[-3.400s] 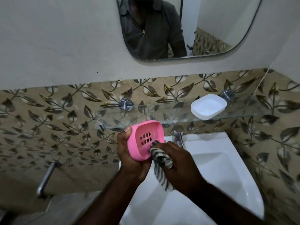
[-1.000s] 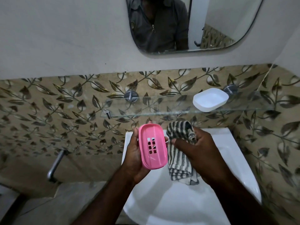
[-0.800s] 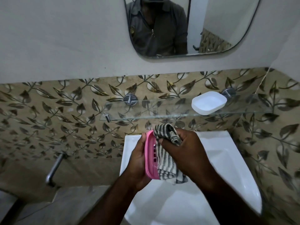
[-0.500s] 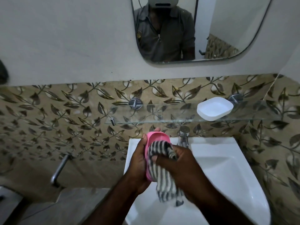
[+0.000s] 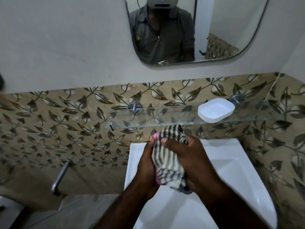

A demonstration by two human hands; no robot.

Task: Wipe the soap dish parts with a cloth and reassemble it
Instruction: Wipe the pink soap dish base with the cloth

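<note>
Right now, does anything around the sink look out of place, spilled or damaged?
Nothing stands out. The soap dish is apart only because it is being cleaned: the white tray sits flat on the glass shelf, while the left hand holds the pink insert and the right hand presses the striped cloth over it. No spill shows.
</note>
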